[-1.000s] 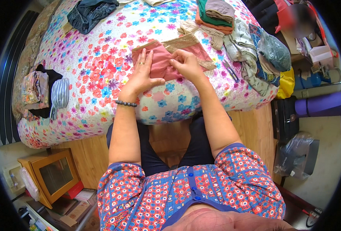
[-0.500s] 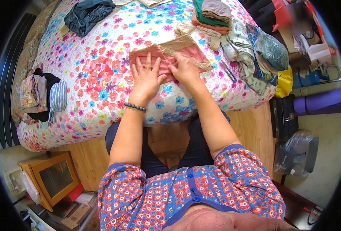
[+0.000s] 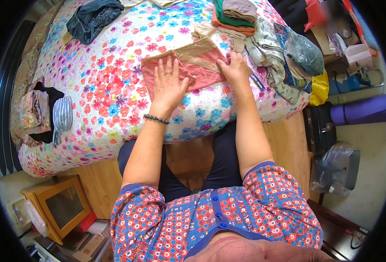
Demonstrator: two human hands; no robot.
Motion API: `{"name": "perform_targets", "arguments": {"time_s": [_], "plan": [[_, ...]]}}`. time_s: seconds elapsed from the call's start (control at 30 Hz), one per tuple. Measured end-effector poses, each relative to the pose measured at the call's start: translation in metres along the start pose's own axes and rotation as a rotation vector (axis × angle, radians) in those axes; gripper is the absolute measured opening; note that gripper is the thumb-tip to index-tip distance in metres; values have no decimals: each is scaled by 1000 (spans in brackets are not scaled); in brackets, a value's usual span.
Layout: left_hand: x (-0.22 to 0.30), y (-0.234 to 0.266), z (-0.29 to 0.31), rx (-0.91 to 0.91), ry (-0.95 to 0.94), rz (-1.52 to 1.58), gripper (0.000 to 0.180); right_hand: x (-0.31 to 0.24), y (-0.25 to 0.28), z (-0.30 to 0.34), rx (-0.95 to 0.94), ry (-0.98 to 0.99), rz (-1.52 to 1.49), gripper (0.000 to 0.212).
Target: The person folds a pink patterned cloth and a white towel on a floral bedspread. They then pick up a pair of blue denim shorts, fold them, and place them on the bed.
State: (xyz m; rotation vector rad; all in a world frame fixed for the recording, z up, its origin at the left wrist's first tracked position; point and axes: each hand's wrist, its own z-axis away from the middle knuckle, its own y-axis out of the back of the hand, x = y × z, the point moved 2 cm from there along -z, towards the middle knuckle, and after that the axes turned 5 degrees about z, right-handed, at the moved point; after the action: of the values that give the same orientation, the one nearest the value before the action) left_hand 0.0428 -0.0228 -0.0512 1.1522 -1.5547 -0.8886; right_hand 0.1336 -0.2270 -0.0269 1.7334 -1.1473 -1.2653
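Pink underpants with a beige lace band lie spread on the flowered bedspread. My left hand presses flat on their left part, fingers stretched out, a ring on one finger and a dark bead bracelet on the wrist. At the right end of the underpants, my right hand pinches the edge between thumb and bent fingers. Just right of that hand lies a dark blue pen-like tool; its exact kind is unclear.
Folded clothes are stacked beyond, beside a pale patterned garment and a grey-green bundle. Jeans lie far left, a striped cloth with other clothes near left. A purple rolled mat is at the right wall.
My right hand has moved right, from the middle of the underpants to their right edge. The cloth now lies flatter and wider. My left hand stays pressed on it.
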Motion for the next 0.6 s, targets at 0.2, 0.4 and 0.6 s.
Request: {"name": "perform_targets", "arguments": {"time_s": [0.2, 0.4, 0.6], "plan": [[1, 15, -6, -22, 20, 267, 64, 5, -25, -16, -196, -78, -473, 26], [-44, 38, -15, 168, 666, 1722, 49, -138, -11, 51, 71, 500, -537, 14], [-90, 8, -12, 291, 510, 1378, 20, -150, -6, 81, -34, 622, -618, 12]]}}
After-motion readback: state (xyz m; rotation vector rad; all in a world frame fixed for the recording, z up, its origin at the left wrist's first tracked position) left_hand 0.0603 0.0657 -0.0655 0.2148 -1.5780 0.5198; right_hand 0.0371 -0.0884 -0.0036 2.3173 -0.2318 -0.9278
